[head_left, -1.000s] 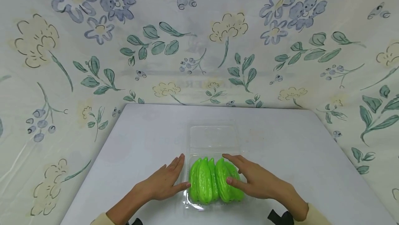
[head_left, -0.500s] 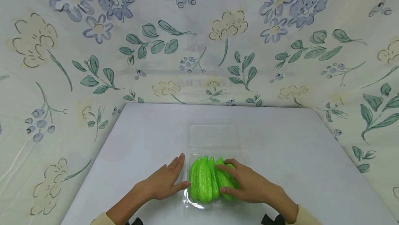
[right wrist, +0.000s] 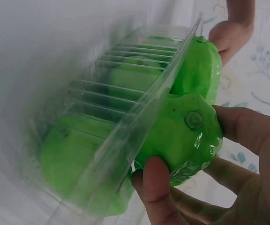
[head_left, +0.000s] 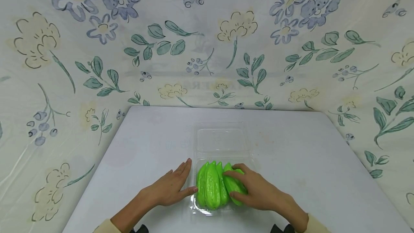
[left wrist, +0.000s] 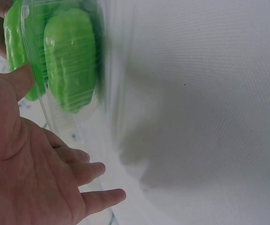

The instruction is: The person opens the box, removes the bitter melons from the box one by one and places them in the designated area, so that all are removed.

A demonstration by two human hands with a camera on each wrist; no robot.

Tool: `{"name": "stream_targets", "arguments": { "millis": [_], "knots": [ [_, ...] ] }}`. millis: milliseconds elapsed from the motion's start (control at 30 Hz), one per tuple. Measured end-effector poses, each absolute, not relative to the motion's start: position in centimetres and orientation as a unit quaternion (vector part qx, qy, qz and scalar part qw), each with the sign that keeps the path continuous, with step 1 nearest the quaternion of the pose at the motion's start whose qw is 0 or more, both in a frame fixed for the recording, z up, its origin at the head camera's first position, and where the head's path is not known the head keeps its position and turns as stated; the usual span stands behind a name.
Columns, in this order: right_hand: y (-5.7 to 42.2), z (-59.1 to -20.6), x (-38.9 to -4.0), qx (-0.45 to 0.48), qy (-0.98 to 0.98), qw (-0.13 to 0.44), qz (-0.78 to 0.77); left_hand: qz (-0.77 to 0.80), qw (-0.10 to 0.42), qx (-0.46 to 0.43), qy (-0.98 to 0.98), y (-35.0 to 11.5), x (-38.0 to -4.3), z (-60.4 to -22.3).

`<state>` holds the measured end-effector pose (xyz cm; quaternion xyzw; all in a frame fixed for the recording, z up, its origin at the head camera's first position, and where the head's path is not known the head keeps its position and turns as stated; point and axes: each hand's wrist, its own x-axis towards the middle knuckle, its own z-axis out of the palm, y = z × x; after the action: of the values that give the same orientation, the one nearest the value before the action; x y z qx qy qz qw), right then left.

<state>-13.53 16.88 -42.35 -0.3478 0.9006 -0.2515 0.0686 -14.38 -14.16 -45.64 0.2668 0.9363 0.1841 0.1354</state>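
Note:
Several bright green, ridged bitter melons (head_left: 212,191) lie side by side in a clear plastic clamshell box (head_left: 207,212), its lid (head_left: 221,139) laid back flat. My right hand (head_left: 263,192) grips the rightmost upper bitter melon (head_left: 235,187), thumb on one side and fingers on the other. In the right wrist view this bitter melon (right wrist: 179,140) sits above the box rim, and another melon (right wrist: 78,164) shows through the ribbed wall below. My left hand (head_left: 168,185) lies beside the box's left side, fingers straight, thumb tip (left wrist: 23,79) at the rim.
The box stands near the front of a white table (head_left: 155,129). A floral-patterned cloth (head_left: 207,39) rises behind the table and along both sides.
My right hand has moved slightly left and its fingers have closed round the upper right bitter melon, which has tilted a little. My left hand has stayed put.

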Motion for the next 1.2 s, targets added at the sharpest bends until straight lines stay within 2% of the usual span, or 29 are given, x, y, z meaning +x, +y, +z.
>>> {"name": "stream_targets", "arguments": {
  "millis": [200,700,1200],
  "knots": [
    [17.3,-41.6,-13.4,-0.349,0.899,0.063,-0.258,0.187,0.137,0.266,0.936,-14.2,-14.4,-45.5],
    [19.7,-39.7,-13.6,-0.286,0.908,0.062,-0.301,0.188,0.138,0.265,0.936,-14.2,-14.4,-45.4],
    [23.6,-40.4,-12.8,-0.211,0.919,0.025,-0.331,0.202,0.145,0.261,0.933,-14.1,-14.1,-45.6]
  ]
}}
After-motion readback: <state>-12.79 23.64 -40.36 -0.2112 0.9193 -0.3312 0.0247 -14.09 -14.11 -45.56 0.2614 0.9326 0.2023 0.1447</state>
